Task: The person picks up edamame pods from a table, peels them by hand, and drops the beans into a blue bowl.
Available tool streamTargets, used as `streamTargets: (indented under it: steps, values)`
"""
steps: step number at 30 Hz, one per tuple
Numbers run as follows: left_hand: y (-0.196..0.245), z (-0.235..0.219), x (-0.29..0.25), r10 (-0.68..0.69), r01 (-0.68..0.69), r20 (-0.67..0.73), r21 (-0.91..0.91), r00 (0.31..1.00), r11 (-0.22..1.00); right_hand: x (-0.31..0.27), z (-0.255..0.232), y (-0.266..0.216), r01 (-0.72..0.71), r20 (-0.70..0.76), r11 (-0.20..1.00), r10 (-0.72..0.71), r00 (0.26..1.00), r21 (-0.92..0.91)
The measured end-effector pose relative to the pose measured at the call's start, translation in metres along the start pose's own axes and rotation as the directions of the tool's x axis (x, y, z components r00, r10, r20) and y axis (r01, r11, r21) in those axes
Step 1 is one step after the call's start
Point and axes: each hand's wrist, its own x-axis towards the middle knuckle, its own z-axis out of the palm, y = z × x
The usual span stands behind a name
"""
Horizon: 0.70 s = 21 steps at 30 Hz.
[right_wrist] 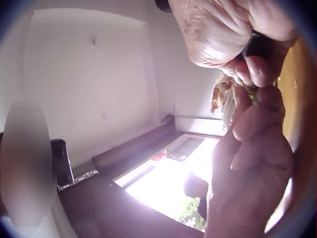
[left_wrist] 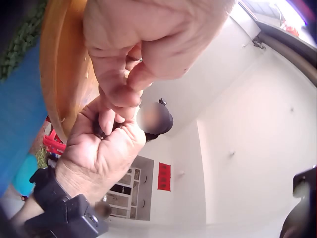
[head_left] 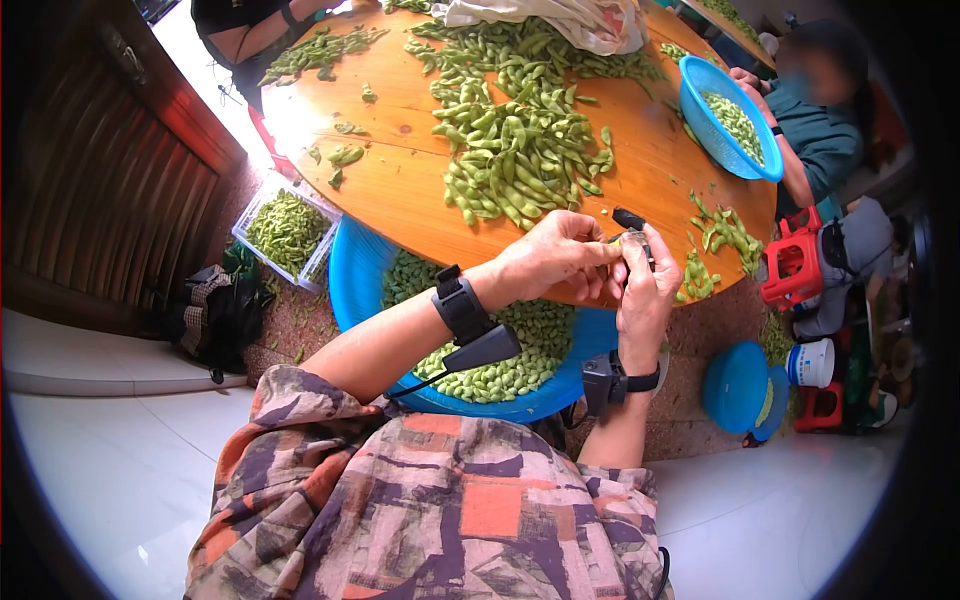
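Note:
Over the table's near edge, the left hand [head_left: 560, 255] meets the right hand [head_left: 650, 290], fingertips together. Between their fingertips a small green piece of pod [right_wrist: 252, 94] shows in the right wrist view, pinched by the left hand [right_wrist: 257, 153] and mostly covered. A black object [right_wrist: 257, 45] is held in the curled fingers of the right hand [right_wrist: 218, 34]; its exact shape is hidden. Below the hands, a large blue basin [head_left: 350, 280] holds shelled green beans [head_left: 500, 365]. A heap of green pods [head_left: 510, 150] lies on the wooden table [head_left: 385, 190].
Loose pods [head_left: 725, 235] lie right of the hands. A blue basket [head_left: 700, 105] of beans stands at the table's right, beside a seated person [head_left: 825, 140]. Another person's arm [head_left: 250, 40] is at the far left. A white crate [head_left: 325, 240] of pods, red stools [head_left: 795, 260] and blue tubs [head_left: 735, 385] stand around.

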Motion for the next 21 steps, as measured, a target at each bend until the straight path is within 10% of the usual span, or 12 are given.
streamTargets:
  steps: [3,5,9,15,18,21]
  values:
    - [0.000,0.010,-0.001,0.102,-0.104,0.017,0.111,0.995,0.988,-0.007,0.007,-0.009,0.020,-0.119,0.962,-0.054,0.991,-0.271]
    - [-0.001,0.013,-0.003,0.107,-0.112,0.042,0.158,0.993,0.981,-0.004,0.006,-0.004,0.271,-0.064,0.713,-0.404,0.912,-0.646]
    - [-0.011,0.018,-0.002,0.189,-0.127,-0.088,0.465,0.978,0.876,-0.007,0.017,-0.010,0.389,0.025,0.558,-0.550,0.835,-0.733]
    - [-0.010,0.017,-0.003,0.117,-0.111,-0.034,0.143,0.993,0.983,-0.001,0.008,-0.001,0.376,0.016,0.601,-0.516,0.856,-0.706]
    - [-0.010,0.011,-0.003,0.063,-0.064,0.018,0.057,0.998,0.996,-0.002,0.006,-0.003,0.127,-0.095,0.838,-0.208,0.973,-0.530]
    - [-0.013,0.008,0.001,0.045,-0.033,0.092,-0.128,0.995,0.991,-0.005,0.013,-0.006,0.460,0.138,0.480,-0.565,0.813,-0.747]
